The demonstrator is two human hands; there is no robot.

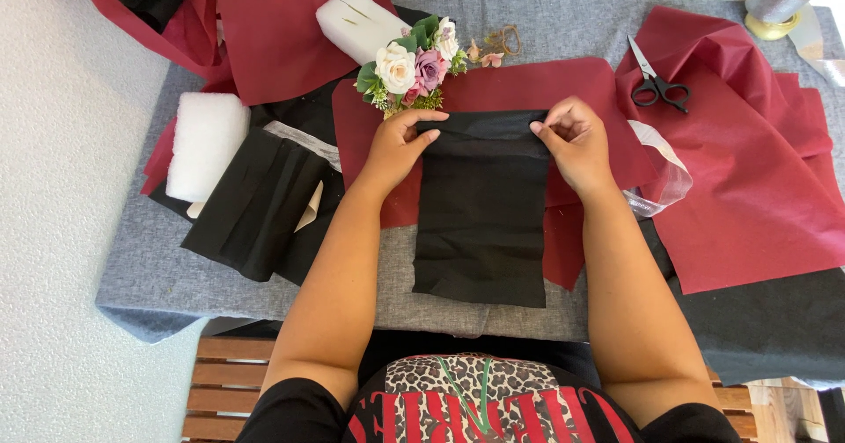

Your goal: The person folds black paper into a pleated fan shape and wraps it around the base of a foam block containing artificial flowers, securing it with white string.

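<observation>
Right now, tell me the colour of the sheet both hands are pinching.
Black; the sheet shows best in the head view, its only view.

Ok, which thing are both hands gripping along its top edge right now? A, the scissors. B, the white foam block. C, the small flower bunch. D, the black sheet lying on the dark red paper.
D: the left hand and the right hand each pinch the far edge of the black sheet, while the scissors lie untouched off to the right.
</observation>
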